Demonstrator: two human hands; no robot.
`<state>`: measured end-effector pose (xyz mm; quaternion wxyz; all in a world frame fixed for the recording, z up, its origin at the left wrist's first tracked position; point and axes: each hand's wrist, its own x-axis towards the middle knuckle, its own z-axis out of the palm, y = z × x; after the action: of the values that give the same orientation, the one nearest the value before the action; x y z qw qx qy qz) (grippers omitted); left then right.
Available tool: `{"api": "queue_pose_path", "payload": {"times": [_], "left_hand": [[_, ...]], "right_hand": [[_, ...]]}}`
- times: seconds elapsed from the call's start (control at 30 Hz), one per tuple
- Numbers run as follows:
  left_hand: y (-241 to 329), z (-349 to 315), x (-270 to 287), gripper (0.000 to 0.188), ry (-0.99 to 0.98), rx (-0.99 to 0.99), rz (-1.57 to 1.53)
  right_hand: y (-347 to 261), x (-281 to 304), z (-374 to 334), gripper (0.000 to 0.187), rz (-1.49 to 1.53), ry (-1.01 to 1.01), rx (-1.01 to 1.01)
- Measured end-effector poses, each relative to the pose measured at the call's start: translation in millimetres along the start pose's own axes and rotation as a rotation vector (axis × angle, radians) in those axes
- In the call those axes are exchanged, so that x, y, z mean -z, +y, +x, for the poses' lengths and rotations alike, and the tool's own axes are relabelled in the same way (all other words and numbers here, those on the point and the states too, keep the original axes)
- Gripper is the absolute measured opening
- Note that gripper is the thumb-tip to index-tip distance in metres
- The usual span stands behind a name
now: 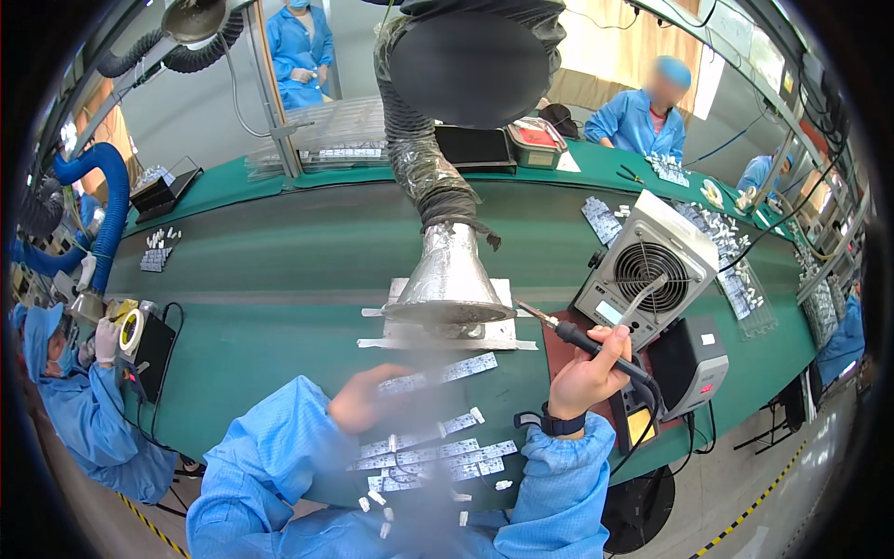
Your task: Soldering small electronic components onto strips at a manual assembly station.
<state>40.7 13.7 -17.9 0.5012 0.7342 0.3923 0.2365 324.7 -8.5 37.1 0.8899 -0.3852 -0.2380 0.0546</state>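
Observation:
In my right hand (593, 374) is a soldering iron (582, 341), gripped by its dark handle with the fingers closed round it. Its metal tip points up and left, near the rim of a foil-covered funnel (449, 270). My left hand (361, 399) reaches over the green mat beside a white strip circuit board (470, 367); a grey blur across the middle smears its fingers, so any hold is unclear. Closer to my body lie several more strip boards (466, 450) with white connectors and thin wires. Small loose connectors (374, 497) are scattered at the near edge.
A boxy fan unit (649, 265) and a dark soldering station (689, 366) stand at right, beside a yellow sponge (641, 426). The funnel hangs from a ribbed duct (414, 140) over a taped white plate (503, 335). Co-workers in blue sit left and beyond the conveyor (326, 228).

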Motion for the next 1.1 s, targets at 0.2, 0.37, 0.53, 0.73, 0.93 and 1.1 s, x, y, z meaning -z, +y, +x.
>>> {"api": "queue_pose_path", "payload": {"times": [0.2, 0.37, 0.53, 0.73, 0.93, 1.1], "left_hand": [[-14, -5, 4, 0.039, 0.057, -0.137, 0.09], [-13, -2, 3, 0.039, 0.049, -0.136, 0.102], [-14, -1, 4, 0.039, 0.056, -0.132, 0.106], [-19, 1, 2, 0.038, 0.044, -0.125, 0.077], [-13, -3, 4, 0.037, 0.04, -0.108, 0.065], [-17, 0, 5, 0.037, 0.044, -0.118, 0.076]], "right_hand": [[-5, -1, -10, 0.041, -0.029, -0.044, 0.022], [-5, -1, -6, 0.041, -0.081, -0.033, 0.118], [-7, -1, -4, 0.042, -0.079, -0.07, 0.135], [-9, -2, -7, 0.038, -0.166, -0.082, 0.251], [-13, 4, -2, 0.038, 0.003, -0.06, 0.337], [-31, -3, -2, 0.043, 0.13, -0.1, 0.331]]}}
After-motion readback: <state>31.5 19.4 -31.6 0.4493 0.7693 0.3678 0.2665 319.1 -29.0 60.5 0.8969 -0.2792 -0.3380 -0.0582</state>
